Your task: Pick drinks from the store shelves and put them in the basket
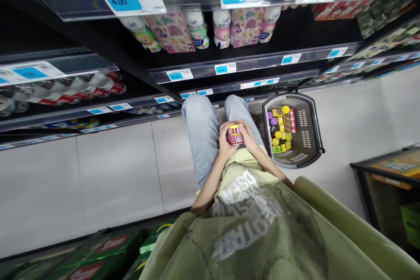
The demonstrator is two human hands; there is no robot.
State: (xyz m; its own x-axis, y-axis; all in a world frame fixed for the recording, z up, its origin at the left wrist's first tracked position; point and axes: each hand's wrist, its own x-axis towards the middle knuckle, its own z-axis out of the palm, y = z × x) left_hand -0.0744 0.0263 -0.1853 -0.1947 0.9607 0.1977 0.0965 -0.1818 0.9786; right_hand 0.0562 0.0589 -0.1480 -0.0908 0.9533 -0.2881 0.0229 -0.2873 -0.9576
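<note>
Above my lap, both hands hold a small can (235,134) with a red and purple label and a yellow rim. My left hand (224,141) wraps round its left side, and my right hand (248,135) grips it from the right. Fingertips lie near the top of the can. To the right on the floor stands a grey shopping basket (317,133). Inside it are several yellow, purple and green-topped items (278,134) and a red pack (292,120), too small to read.
Shelves with price tags (225,68) run across the front, holding white drink bottles (222,28) and pink patterned packs (247,26). A low display (390,164) stands at the right. Green boxes (108,249) lie behind me at lower left. Pale floor tiles (118,170) extend left.
</note>
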